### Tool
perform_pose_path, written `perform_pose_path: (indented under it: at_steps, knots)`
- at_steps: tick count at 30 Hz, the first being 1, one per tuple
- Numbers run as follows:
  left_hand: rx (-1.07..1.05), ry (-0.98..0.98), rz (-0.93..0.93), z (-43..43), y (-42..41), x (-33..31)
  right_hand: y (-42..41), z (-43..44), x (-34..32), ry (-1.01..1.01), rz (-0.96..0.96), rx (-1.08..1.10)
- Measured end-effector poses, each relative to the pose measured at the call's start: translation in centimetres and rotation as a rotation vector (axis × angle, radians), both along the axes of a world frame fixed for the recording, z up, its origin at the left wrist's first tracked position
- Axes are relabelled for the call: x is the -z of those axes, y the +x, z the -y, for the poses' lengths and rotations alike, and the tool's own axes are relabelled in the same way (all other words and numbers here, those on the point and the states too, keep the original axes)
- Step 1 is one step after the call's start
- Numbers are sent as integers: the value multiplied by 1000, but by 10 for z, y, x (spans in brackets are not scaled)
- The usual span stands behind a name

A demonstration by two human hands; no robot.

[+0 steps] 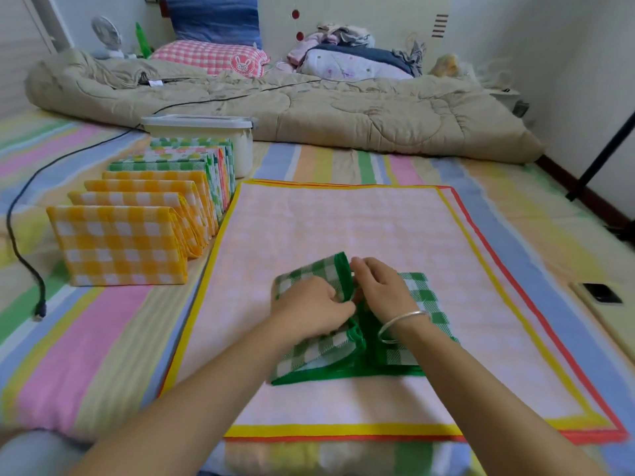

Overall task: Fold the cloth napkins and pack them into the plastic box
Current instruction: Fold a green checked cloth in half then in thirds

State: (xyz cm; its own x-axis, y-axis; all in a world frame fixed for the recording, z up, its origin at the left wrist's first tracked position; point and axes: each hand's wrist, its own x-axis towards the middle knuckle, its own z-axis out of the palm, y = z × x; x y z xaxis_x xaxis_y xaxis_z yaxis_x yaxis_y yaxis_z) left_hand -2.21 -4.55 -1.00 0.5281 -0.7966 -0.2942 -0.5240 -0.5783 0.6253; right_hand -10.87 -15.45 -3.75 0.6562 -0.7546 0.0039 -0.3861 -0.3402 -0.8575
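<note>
Hands met at the napkin's point(424, 297) crease, which ran away from the person. The left hand point(309, 312) curled round the raised left flap, and the right hand point(383, 292) pinched the green hem. The napkin lay on the mat's point(343, 228) near middle; the box point(202, 122) stood beyond its far left corner.

A half-folded napkin point(311, 274) lies on the near middle of a spread cloth point(343, 228) on the bed point(103, 338). Left of that cloth a row of folded napkins point(137, 218) runs back to the plastic box point(206, 132). Behind the box lies a rolled quilt point(343, 111). A cable point(20, 235) lies far left and a phone point(601, 293) on the right.
</note>
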Motion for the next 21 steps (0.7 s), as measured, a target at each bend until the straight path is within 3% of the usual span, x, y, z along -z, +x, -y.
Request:
perform_pose_path:
  at_steps: [3, 6, 8, 11, 12, 17, 21]
  knots:
    - [29, 97, 190, 6, -6, 8, -2, 4, 4, -76, -50, 74]
    - [48, 54, 242, 2, -11, 13, -2, 5, 10, -198, -171, 67]
    - [22, -74, 270, -9, -10, 19, -2, 6, 15, -209, -198, 76]
    - [40, -397, 478, -28, -1, 34, -1, 7, 21, -179, -201, 89]
    - [96, -408, 496, -32, 4, 39, -1, 7, 23, -169, -197, 96]
    - [382, -60, 488, -41, 21, 61, -1, 5, 26, -187, -231, 101]
    - [419, 16, 550, -39, 19, 68, -1, 2, 26, -223, -254, 101]
